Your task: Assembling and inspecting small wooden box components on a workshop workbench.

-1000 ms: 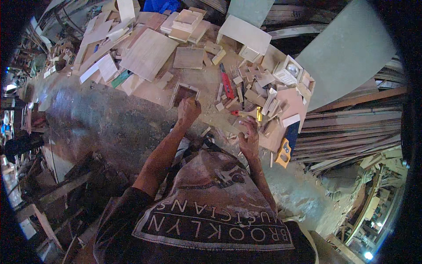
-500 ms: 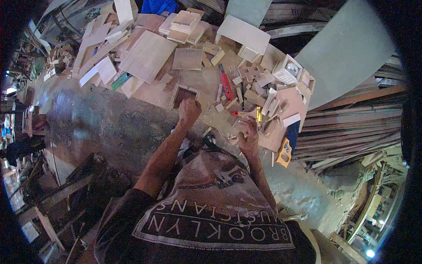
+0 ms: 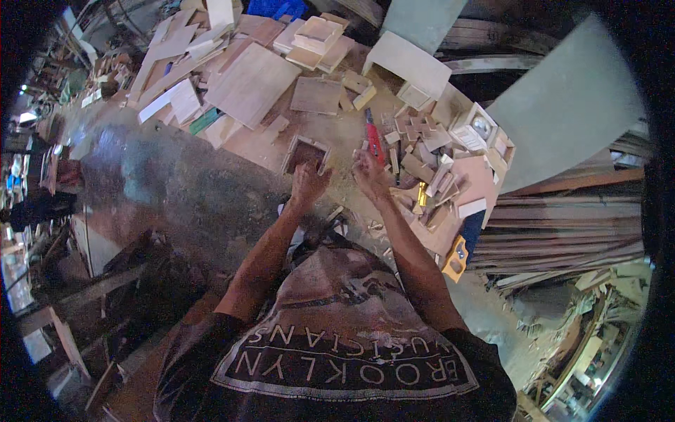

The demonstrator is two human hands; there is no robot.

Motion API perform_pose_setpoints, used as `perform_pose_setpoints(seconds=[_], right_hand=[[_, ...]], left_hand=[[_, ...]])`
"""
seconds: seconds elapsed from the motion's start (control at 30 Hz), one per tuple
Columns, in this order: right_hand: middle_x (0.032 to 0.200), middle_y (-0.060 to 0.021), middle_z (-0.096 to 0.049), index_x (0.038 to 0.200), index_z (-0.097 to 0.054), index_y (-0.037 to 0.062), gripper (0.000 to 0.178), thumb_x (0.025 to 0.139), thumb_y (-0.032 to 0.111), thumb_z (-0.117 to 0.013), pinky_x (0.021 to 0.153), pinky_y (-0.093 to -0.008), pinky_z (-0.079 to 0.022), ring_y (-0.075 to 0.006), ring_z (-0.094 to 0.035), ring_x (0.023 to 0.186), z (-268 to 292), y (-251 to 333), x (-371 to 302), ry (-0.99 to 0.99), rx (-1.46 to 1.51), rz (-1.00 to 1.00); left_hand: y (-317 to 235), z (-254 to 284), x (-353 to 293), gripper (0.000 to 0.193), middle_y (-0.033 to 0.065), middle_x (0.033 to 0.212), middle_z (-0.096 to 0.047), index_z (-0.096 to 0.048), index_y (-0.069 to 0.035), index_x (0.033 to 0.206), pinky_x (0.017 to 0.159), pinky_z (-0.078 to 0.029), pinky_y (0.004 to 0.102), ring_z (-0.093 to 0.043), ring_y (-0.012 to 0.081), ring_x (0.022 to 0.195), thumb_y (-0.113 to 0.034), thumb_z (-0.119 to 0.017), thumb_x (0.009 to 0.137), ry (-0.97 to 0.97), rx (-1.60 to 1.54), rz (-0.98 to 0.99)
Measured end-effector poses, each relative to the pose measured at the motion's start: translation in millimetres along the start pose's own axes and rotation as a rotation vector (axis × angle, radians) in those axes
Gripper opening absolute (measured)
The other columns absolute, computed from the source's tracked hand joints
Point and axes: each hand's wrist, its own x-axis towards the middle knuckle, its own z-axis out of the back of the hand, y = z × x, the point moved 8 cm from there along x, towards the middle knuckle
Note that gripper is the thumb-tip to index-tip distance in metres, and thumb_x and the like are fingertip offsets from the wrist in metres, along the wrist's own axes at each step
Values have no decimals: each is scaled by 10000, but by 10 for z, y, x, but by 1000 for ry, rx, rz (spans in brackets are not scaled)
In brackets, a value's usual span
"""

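My left hand [image 3: 311, 184] is closed on the near edge of a small open wooden box frame [image 3: 325, 149] near the table's front edge. A dark reddish-brown surface shows inside it. Just to the right, my right hand [image 3: 369, 174] is raised over the table with its fingers curled together. Whatever it may hold is too small to make out. Beyond that hand lies a red tool [image 3: 373, 141] with a dark end. Small wood blocks [image 3: 418, 169] are heaped to the right, beside a shiny yellow piece [image 3: 422, 194].
A saw with a yellow handle [image 3: 457, 259] lies at the table's right edge. Flat wooden panels [image 3: 253, 84] and stacked boxes [image 3: 318, 36] fill the far left and back. A small white table-shaped piece [image 3: 411, 63] and a white box frame [image 3: 472, 128] stand far right.
My right hand has moved left and away from me, from beside the yellow piece to near my left hand. The left hand stays on the box frame. The view has shifted slightly.
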Motion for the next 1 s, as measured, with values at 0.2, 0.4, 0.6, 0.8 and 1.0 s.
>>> perform_pose_setpoints(seconds=[0.2, 0.4, 0.6, 0.8, 1.0], right_hand=[[1125, -126, -600, 1192, -476, 28, 342, 861, 58, -558, 841, -325, -491, -232, -586, 1039, -321, 75, 421, 18, 277, 62], [1182, -136, -562, 1232, -435, 14, 364, 893, 81, -550, 925, -316, -450, -220, -532, 1141, -491, -7, 495, 162, 93, -30], [1185, -150, -562, 1237, -433, 8, 384, 888, 93, -566, 934, -326, -450, -235, -532, 1144, -541, -39, 489, 144, 33, 14], [1168, -152, -568, 1223, -456, 2, 405, 849, 83, -590, 915, -335, -453, -227, -551, 1111, -551, 40, 450, 164, -101, 2], [1109, -145, -599, 1192, -491, -3, 384, 828, 82, -581, 918, -339, -452, -213, -581, 1044, -596, 58, 449, 147, 14, -21]], left_hand=[[589, 17, -114, 151, 189, 732, -646, -649, -11, 793, 632, -500, 418, -641, 358, 707, -157, -646, 752, -54, -116, 11], [509, 67, -135, 184, 181, 753, -667, -691, -17, 885, 657, -516, 373, -671, 283, 724, -139, -647, 755, -1, -214, -91], [447, 96, -139, 227, 212, 773, -652, -686, -16, 931, 638, -505, 361, -673, 278, 719, -169, -633, 772, 53, -169, 4], [427, 60, -146, 216, 220, 776, -649, -691, -28, 918, 595, -503, 375, -667, 311, 700, -198, -646, 793, 67, -237, -157], [643, -41, -178, 242, 221, 763, -646, -660, -15, 942, 622, -497, 405, -646, 356, 699, -217, -646, 809, -5, -130, -185]])
